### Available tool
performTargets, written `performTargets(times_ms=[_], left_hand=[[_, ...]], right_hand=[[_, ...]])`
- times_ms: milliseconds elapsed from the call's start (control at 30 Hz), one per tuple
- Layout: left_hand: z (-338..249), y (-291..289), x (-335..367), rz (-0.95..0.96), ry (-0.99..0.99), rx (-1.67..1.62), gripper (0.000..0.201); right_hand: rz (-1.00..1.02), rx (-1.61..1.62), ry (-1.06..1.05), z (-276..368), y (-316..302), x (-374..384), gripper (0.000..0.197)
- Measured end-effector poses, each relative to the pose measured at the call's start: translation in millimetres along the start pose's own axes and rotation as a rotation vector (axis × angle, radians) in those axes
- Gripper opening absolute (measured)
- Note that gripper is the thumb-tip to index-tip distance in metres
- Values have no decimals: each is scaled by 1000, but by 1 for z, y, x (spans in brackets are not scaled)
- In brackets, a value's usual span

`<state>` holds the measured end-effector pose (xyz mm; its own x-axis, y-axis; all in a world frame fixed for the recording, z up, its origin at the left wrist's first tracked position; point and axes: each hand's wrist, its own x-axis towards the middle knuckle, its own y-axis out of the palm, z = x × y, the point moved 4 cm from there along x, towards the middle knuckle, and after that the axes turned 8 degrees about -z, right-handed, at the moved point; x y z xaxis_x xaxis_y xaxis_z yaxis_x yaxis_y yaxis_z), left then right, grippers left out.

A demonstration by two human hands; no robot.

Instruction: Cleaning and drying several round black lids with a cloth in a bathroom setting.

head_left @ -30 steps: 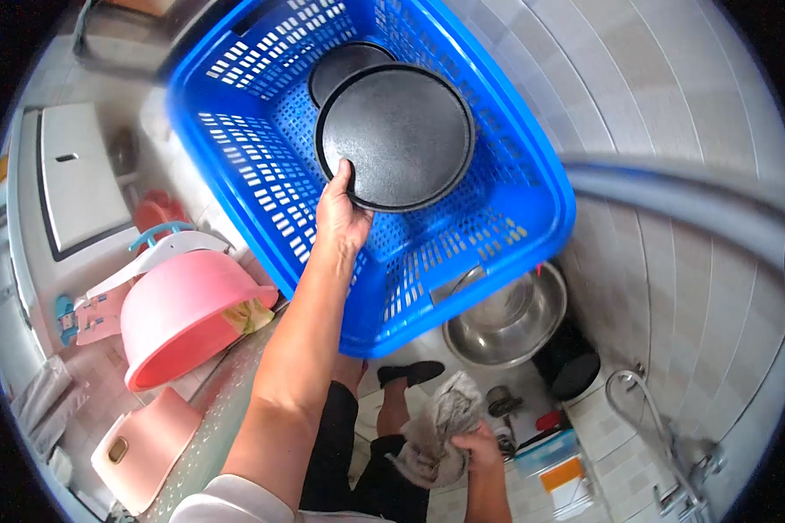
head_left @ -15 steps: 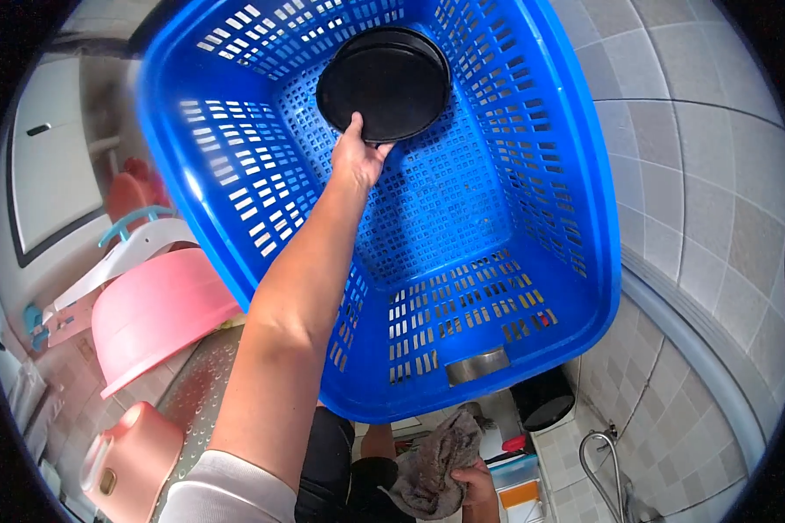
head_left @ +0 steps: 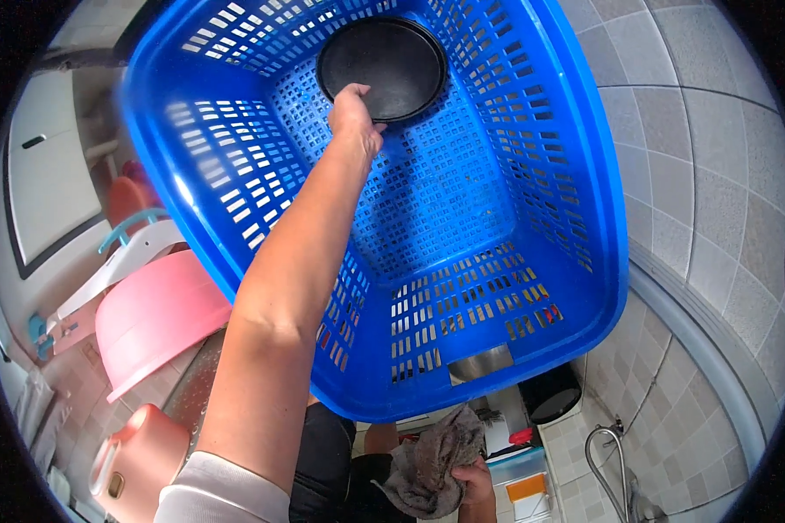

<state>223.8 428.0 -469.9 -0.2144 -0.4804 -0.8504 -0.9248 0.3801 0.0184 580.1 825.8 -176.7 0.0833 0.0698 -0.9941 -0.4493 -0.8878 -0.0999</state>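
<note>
Blue basket holds black round plates, left hand gripping one.

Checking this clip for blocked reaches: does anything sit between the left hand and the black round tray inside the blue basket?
Nothing visible does. The left hand is already on the near rim of the black round tray, which leans at the far end of the blue basket. The basket floor around it looks bare.

Home washing area: tiled walls, tap, pink basin, blue laundry basket.
</note>
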Motion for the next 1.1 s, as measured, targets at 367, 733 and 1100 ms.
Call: performTargets(times_ms=[367, 733, 1100], left_hand=[[-14, -13, -30, 55, 99, 596, 69], [31, 14, -287, 527, 803, 560, 28], [289, -192, -522, 1376, 829, 1172, 40]], right_hand=[[89, 164, -55, -58, -52, 15, 60], [475, 483, -454, -72, -88, 25, 58], [489, 906, -827, -65, -165, 59, 51]])
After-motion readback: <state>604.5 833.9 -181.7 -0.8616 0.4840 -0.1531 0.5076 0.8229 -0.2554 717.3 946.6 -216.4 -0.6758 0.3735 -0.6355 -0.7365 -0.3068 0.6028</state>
